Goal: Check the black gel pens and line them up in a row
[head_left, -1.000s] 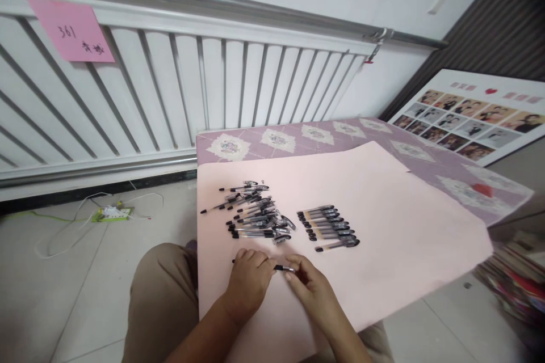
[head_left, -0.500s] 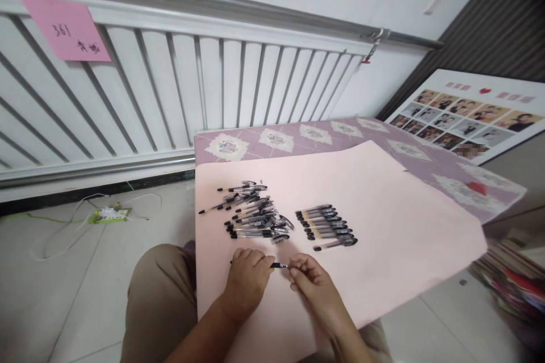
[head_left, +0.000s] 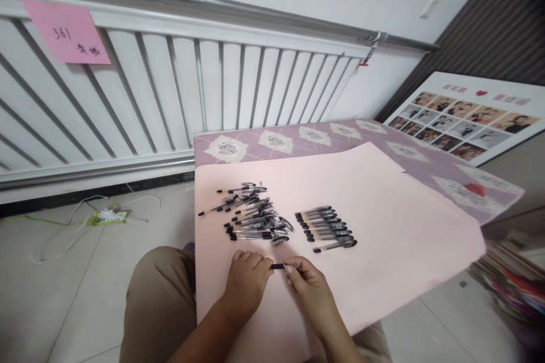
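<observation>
My left hand (head_left: 249,278) is closed round the barrel of a pen, hiding most of it. The pen (head_left: 278,266) lies level across the gap between my hands, and only its dark grip section shows. At its tip end my right hand (head_left: 310,278) pinches with thumb and fingertips; any small part between them is hidden. Just beyond my left hand lies a loose heap of pens (head_left: 251,235) with separate caps (head_left: 281,240) mixed in. Capped pens (head_left: 334,245) lie side by side in a slanting row beyond my right hand.
A pale pink sheet (head_left: 404,227) covers most of the table, over a purple patterned cloth (head_left: 289,150). Behind the table runs a white radiator (head_left: 208,85). A power strip (head_left: 108,216) with cables lies on the floor at left. A photo board (head_left: 464,119) leans at right.
My right hand has moved slightly left against the pen's tip, covering the metal point that showed before. My left hand keeps its hold. The heap and row of pens look unchanged.
</observation>
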`<state>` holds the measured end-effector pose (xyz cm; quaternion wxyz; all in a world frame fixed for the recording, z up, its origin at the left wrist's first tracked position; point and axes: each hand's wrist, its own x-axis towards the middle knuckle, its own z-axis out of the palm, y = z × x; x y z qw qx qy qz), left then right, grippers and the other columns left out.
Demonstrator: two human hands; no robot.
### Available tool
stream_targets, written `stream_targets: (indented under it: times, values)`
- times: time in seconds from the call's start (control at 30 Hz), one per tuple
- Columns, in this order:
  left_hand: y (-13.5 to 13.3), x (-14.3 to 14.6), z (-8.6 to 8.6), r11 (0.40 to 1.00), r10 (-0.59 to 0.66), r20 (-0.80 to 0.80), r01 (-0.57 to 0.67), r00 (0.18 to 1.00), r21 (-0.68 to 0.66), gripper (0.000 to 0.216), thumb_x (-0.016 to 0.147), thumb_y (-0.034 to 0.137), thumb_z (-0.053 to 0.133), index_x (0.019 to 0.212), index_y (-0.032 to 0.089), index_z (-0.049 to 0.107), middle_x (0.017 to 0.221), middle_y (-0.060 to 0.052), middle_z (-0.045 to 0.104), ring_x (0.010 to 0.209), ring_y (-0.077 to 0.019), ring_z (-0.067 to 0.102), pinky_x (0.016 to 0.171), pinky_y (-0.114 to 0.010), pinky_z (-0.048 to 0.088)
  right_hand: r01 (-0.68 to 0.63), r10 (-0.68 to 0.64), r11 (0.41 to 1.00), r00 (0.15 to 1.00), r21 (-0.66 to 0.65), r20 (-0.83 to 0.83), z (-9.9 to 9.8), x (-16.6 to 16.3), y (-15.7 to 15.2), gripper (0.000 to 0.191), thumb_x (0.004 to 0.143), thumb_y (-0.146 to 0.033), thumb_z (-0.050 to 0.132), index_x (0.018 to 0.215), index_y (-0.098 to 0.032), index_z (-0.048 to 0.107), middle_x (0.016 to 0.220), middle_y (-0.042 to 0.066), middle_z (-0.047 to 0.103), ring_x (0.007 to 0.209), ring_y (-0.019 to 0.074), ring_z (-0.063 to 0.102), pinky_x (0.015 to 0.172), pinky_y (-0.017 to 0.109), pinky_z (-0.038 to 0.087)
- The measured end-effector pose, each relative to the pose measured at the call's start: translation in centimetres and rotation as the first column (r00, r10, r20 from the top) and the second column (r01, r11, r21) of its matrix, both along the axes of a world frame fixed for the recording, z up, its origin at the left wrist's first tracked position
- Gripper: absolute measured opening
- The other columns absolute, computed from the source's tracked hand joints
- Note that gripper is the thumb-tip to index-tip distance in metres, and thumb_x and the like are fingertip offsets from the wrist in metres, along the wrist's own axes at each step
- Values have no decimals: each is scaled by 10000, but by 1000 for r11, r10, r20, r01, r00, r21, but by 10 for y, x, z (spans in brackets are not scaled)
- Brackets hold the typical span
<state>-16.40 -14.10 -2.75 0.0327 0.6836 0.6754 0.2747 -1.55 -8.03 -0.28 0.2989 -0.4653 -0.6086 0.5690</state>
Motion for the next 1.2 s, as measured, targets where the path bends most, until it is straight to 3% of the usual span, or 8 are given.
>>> stream_targets:
  times: [0.13, 0.27, 0.37, 0.47, 0.8, 0.9, 1.03, 1.2]
  values:
    - [0, 0, -1, 1000, 5, 5, -5, 1000, 24, 98, 872, 236, 501, 918, 234, 588, 801, 9, 608, 757, -176, 525, 737, -349, 345, 15, -15, 1000, 999, 23, 38, 1, -5, 0, 268, 731, -452, 601, 684, -191, 563, 527, -60, 447, 500, 109, 397, 494, 225, 329]
    - [1, -1, 0, 998, 45, 36, -46, 998, 46, 134, 880, 219, 464, 918, 225, 592, 790, -6, 602, 761, -179, 531, 730, -346, 364, 13, -13, 1000, 1000, -12, 28, 1, -6, 6, 292, 775, -486, 525, 797, -196, 549, 498, -77, 431, 420, 94, 354, 429, 215, 295]
    - [1, -2, 2, 991, 82, 97, -91, 992, 96, 169, 883, 193, 430, 938, 211, 589, 803, -21, 603, 779, -179, 537, 737, -341, 383, -18, -9, 986, 987, 165, 158, -1, -5, 17, 208, 794, -406, 505, 775, -202, 535, 553, -51, 490, 475, 113, 431, 463, 225, 353]
    - [0, -3, 3, 988, 84, 132, -100, 988, 121, 188, 874, 176, 419, 970, 205, 578, 820, -29, 606, 791, -185, 541, 742, -346, 400, -123, 1, 915, 953, 385, 302, -6, -7, 27, 125, 768, -295, 511, 695, -202, 550, 660, -2, 560, 624, 157, 521, 599, 269, 431]
    - [3, -1, -5, 979, 102, 121, -121, 987, 163, 233, 858, 147, 428, 1056, 202, 538, 878, -39, 631, 811, -198, 561, 754, -362, 418, -133, -25, 879, 946, 458, 323, -14, -8, 32, 161, 738, -241, 528, 865, -186, 610, 820, 60, 595, 740, 193, 573, 724, 327, 466]
    - [3, -1, -5, 984, 96, 136, -115, 986, 138, 191, 853, 149, 438, 996, 204, 552, 867, -33, 639, 791, -191, 567, 748, -356, 419, -77, -39, 916, 959, 394, 280, -12, -3, 29, 197, 755, -275, 528, 916, -181, 593, 815, 58, 615, 702, 185, 581, 681, 318, 474]
    - [3, -1, -3, 989, 87, 136, -102, 987, 110, 162, 850, 156, 445, 936, 214, 569, 827, -23, 637, 772, -184, 571, 746, -347, 415, -35, 25, 988, 997, 148, 68, -9, -3, 23, 281, 757, -346, 572, 996, -199, 556, 802, 36, 636, 657, 162, 574, 584, 274, 468]
    - [2, -1, -4, 992, 39, 88, -50, 995, 119, 180, 864, 167, 434, 968, 222, 571, 838, -24, 634, 783, -182, 567, 753, -344, 401, -42, 37, 998, 991, -38, -127, -6, -9, 16, 306, 736, -425, 610, 940, -198, 584, 728, -1, 617, 576, 123, 544, 529, 243, 444]
